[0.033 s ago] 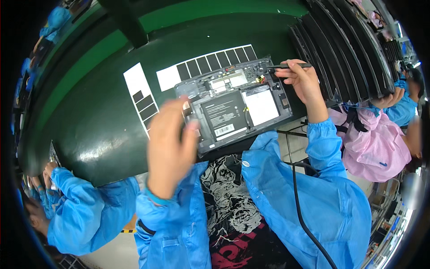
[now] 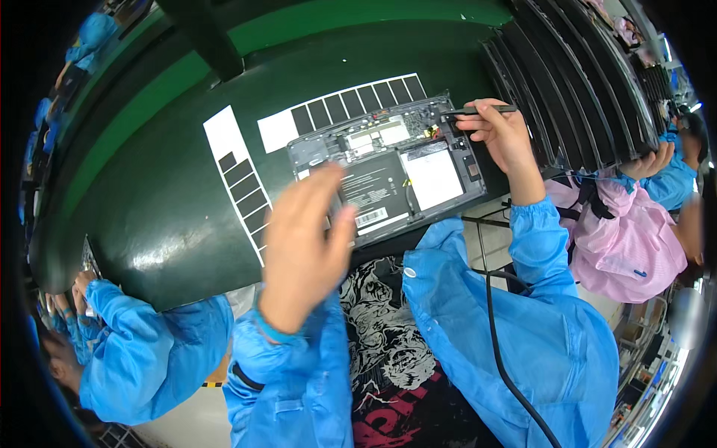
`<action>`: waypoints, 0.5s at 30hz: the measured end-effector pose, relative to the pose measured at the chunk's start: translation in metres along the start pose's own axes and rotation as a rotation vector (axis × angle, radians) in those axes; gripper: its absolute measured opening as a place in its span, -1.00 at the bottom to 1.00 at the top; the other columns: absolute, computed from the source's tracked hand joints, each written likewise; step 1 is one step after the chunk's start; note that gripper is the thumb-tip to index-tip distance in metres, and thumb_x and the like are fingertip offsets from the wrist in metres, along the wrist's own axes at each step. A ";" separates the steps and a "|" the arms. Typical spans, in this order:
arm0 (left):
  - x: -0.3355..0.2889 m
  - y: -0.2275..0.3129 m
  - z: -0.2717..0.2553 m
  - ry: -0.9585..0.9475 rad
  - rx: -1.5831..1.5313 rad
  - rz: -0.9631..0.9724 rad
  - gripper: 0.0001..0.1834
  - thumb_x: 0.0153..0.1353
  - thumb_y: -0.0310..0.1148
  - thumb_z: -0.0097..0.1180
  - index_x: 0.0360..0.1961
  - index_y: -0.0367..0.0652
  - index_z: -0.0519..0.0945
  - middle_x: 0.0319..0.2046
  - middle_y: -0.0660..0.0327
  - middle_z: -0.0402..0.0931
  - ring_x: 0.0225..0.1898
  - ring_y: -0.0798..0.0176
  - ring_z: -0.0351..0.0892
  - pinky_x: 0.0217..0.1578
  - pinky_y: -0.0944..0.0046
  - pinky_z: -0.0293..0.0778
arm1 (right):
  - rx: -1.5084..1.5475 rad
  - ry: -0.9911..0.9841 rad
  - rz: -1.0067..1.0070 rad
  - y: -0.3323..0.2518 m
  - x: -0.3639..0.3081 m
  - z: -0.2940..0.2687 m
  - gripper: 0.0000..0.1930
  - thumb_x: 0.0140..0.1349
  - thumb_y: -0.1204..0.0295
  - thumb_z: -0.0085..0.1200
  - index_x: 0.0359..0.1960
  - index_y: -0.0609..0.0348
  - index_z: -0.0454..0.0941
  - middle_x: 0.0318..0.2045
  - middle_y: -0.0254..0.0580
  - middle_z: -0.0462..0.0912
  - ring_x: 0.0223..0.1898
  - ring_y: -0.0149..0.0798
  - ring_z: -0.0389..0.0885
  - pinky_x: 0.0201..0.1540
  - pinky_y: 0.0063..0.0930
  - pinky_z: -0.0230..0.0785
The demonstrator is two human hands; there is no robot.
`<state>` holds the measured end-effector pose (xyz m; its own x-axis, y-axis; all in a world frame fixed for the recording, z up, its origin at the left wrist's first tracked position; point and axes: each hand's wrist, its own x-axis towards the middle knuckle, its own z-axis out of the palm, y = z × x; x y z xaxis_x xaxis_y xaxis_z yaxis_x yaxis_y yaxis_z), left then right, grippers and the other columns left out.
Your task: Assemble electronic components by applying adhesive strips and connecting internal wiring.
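An opened laptop base (image 2: 467, 196) lies tilted on the green work surface in front of me. Its inside shows a black battery (image 2: 377, 183), a white rectangular panel (image 2: 433, 179) and a circuit board (image 2: 385, 134) along the far side. Somewhat blurred, my left hand (image 2: 306, 235) hovers over the base's left part, fingers stretched and thumb apart, with nothing visible in it. At the far right corner my right hand (image 2: 504, 138) pinches slim black tweezers (image 2: 493, 110), their tip pointing left over the board's edge. Under my left hand the battery's left end is hidden.
Two white strips with black pads, one upright (image 2: 222, 134) and one slanted (image 2: 278, 132), lie beyond and left of the base. Black trays (image 2: 556, 89) stand in a row at the right. Co-workers sit on both sides, one in a blue sleeve (image 2: 131, 343), another in pink (image 2: 627, 239).
My left hand has moved right, farther over the laptop base. The base and the strips sit very slightly farther left. My right hand still holds the tweezers at the corner.
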<state>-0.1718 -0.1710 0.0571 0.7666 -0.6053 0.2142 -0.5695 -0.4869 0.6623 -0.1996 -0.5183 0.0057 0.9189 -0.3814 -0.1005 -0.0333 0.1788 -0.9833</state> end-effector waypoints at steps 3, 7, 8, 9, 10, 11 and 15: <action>0.020 0.024 0.047 0.006 -0.050 0.071 -0.56 0.14 -0.36 0.17 0.03 -0.31 0.49 0.03 -0.06 0.47 0.07 -0.09 0.44 0.06 0.04 0.39 | 0.012 -0.039 0.009 0.001 0.005 0.010 -0.73 0.31 0.39 0.07 -0.13 0.41 0.52 -0.31 0.15 0.68 -0.42 -0.27 0.72 -0.52 -0.68 0.49; 0.054 0.034 0.095 -0.021 -0.036 0.118 -0.52 0.15 -0.35 0.15 0.08 -0.35 0.45 0.10 -0.08 0.40 0.07 -0.12 0.41 0.07 0.03 0.36 | -0.034 -0.076 -0.052 -0.001 0.013 0.012 -0.75 0.31 0.43 0.07 -0.12 0.42 0.49 -0.34 0.16 0.68 -0.65 -0.48 0.55 -0.71 -0.75 0.22; 0.061 0.035 0.103 -0.021 -0.029 0.127 -0.51 0.17 -0.34 0.13 0.10 -0.36 0.44 0.13 -0.09 0.37 0.09 -0.16 0.39 0.10 0.05 0.35 | -0.028 -0.089 -0.063 -0.001 0.015 0.012 -0.75 0.31 0.44 0.07 -0.12 0.42 0.47 -0.35 0.16 0.68 -0.70 -0.54 0.49 -0.76 -0.76 0.13; 0.066 0.036 0.110 -0.015 -0.011 0.136 -0.49 0.16 -0.33 0.13 0.12 -0.35 0.43 0.16 -0.06 0.36 0.07 -0.13 0.39 0.09 0.04 0.35 | -0.014 -0.104 -0.062 0.001 0.017 0.012 -0.76 0.31 0.45 0.06 -0.13 0.43 0.46 -0.36 0.18 0.67 -0.73 -0.54 0.46 -0.79 -0.75 0.08; 0.067 0.037 0.114 -0.017 -0.010 0.135 -0.49 0.16 -0.33 0.13 0.12 -0.35 0.43 0.16 -0.06 0.36 0.07 -0.13 0.39 0.09 0.04 0.35 | -0.013 -0.103 -0.061 0.002 0.017 0.013 -0.76 0.31 0.45 0.06 -0.13 0.43 0.46 -0.36 0.18 0.67 -0.73 -0.54 0.46 -0.79 -0.75 0.08; 0.069 0.038 0.118 -0.015 0.035 0.135 -0.48 0.14 -0.34 0.14 0.12 -0.34 0.43 0.17 -0.05 0.36 0.05 -0.10 0.39 0.08 0.05 0.36 | -0.009 -0.105 -0.048 0.003 0.017 0.015 -0.77 0.31 0.46 0.06 -0.13 0.43 0.46 -0.37 0.18 0.67 -0.74 -0.54 0.46 -0.79 -0.75 0.07; 0.071 0.040 0.122 -0.028 0.088 0.125 -0.45 0.09 -0.37 0.17 0.13 -0.31 0.44 0.19 0.00 0.35 0.01 -0.02 0.39 0.04 0.07 0.36 | 0.003 -0.066 -0.025 0.009 0.018 0.017 -0.79 0.32 0.46 0.04 -0.16 0.42 0.48 -0.39 0.18 0.67 -0.75 -0.53 0.44 -0.79 -0.76 0.05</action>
<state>-0.1761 -0.3100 0.0112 0.6804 -0.6812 0.2704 -0.6846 -0.4590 0.5663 -0.1766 -0.5083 -0.0025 0.9433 -0.3253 -0.0661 -0.0094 0.1729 -0.9849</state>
